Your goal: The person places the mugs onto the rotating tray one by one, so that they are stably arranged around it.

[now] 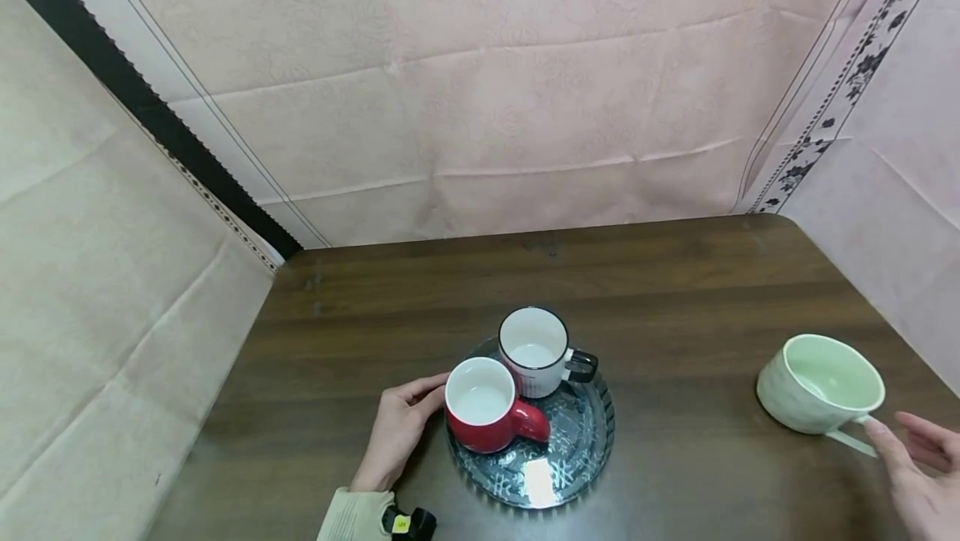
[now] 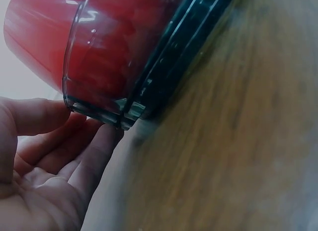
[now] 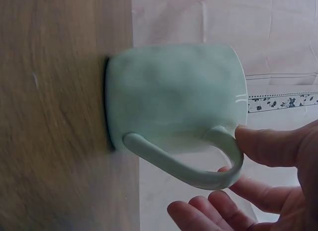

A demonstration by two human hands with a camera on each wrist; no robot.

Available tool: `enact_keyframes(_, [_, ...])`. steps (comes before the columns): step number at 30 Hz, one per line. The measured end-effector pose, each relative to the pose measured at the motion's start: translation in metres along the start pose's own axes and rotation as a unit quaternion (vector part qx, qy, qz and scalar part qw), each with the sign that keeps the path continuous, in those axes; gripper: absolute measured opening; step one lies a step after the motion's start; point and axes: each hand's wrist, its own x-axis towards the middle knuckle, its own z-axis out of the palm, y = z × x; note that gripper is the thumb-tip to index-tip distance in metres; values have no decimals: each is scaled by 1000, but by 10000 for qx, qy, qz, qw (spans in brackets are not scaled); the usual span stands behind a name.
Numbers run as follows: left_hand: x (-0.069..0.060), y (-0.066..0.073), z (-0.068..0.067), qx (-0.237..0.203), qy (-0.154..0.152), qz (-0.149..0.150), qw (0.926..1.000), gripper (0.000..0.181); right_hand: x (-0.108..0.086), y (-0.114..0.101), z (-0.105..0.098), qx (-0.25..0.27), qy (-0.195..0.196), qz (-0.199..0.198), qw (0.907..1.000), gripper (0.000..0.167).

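On a round glass tray [image 1: 577, 441] stand a red mug [image 1: 480, 420] with a white inside and a white mug [image 1: 534, 349] with a black rim and handle. My left hand [image 1: 401, 424] is at the tray's left edge, beside the red mug. In the left wrist view, its thumb and fingers pinch the glass rim [image 2: 94, 111]. To the right, a pale green mug [image 1: 806, 399] stands upright on the table. My right hand [image 3: 268, 181] holds its handle [image 3: 179, 172] between thumb and index finger, with the other fingers loosely extended.
The brown wooden table [image 1: 675, 299] has its far edge against a pale cloth [image 1: 487, 107]. More cloth hangs along the left [image 1: 112, 316] and right sides. Table surface lies between the tray and the green mug.
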Motion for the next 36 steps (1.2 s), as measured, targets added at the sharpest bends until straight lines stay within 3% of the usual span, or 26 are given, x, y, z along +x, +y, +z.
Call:
enact_keyframes(5, [0, 1, 0, 38, 13, 25, 10000, 23, -24, -34, -2, 110, -306, -149, 9994, 42])
enact_keyframes(9, [0, 1, 0, 42, 16, 8, 10000, 23, -33, -47, 0, 129, -376, -288, 9988, 46])
enact_keyframes(13, [0, 0, 0, 42, 23, -32, 10000, 23, -34, -47, 2, 3, -314, -278, 9991, 43])
enact_keyframes(19, [1, -1, 0, 35, 42, -38, 10000, 23, -34, -45, 4, 275, -233, -298, 9989, 45])
enact_keyframes(28, [0, -1, 1, 32, 121, -43, 9999, 21, -36, -44, 8, 508, -52, -789, 9956, 47])
enact_keyframes(36, [0, 0, 0, 50, 114, -64, 9999, 21, -37, -45, 7, 581, -72, -684, 9959, 44])
